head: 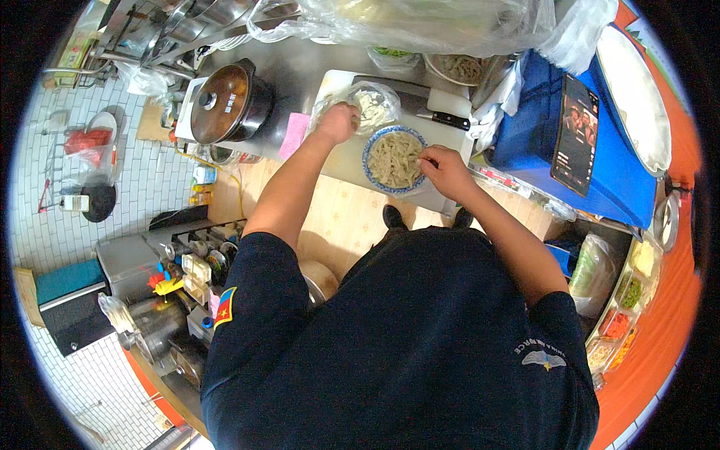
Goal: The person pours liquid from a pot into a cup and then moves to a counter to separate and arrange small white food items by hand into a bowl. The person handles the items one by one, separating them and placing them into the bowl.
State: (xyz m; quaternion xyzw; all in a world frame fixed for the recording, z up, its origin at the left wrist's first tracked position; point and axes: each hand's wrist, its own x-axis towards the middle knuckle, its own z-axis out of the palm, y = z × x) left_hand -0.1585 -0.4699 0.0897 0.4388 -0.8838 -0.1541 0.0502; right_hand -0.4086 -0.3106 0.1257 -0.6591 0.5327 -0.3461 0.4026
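Note:
A clear plastic bag [388, 97] holding pale, cut pieces of food [371, 109] lies on the white cutting board [351, 160]. My left hand [339, 124] is curled over the bag's left side, with its plastic bunched at the fingers. Nearer to me is a blue-and-white patterned bowl [368, 171], filled with pale strips of food [395, 159]. At the bowl's right rim is my right hand [448, 171], thumb and fingers drawn together. Whether those fingertips grip the rim or a small piece is not clear. A cleaver [448, 103] and a black-handled knife [450, 120] lie beyond the bowl.
A lidded dark pot [222, 104] stands left of the board, near a pink cloth [293, 135]. Further back are a bagged green vegetable [392, 53] and a bowl of dark food [458, 68]. A phone [575, 135] leans at the right against a blue surface [523, 132].

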